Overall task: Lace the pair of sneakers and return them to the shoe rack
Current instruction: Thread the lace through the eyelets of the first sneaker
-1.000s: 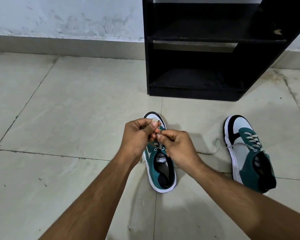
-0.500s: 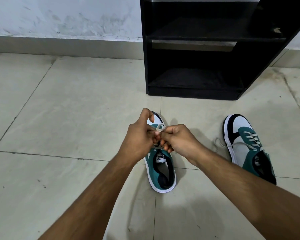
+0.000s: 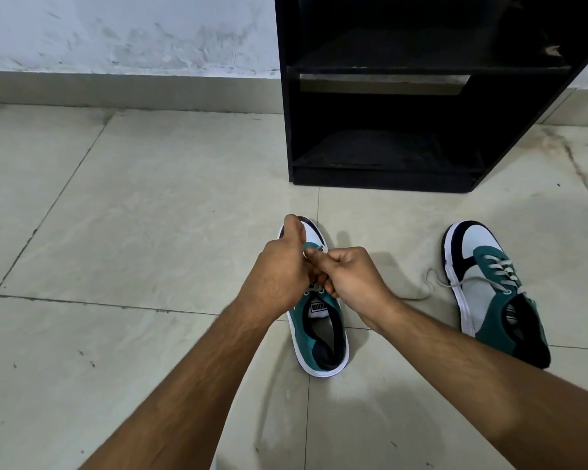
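Observation:
A teal, white and black sneaker (image 3: 321, 337) lies on the floor in the middle, toe pointing away from me. Both hands meet over its eyelets. My left hand (image 3: 279, 276) and my right hand (image 3: 348, 278) pinch its grey lace (image 3: 314, 251) between their fingertips, and the hands hide most of the lacing. The second sneaker (image 3: 489, 293) sits to the right with its lace threaded, one loose end (image 3: 428, 283) trailing on the tile. The black shoe rack (image 3: 404, 96) stands behind, its shelves bare.
Pale floor tiles (image 3: 133, 215) stretch to the left and in front of the rack. A grey skirting and a scuffed white wall (image 3: 116, 39) run along the back.
Both hands have shifted slightly forward over the middle sneaker's toe, still pinching the lace. The left thumb has lifted. Neither sneaker has moved.

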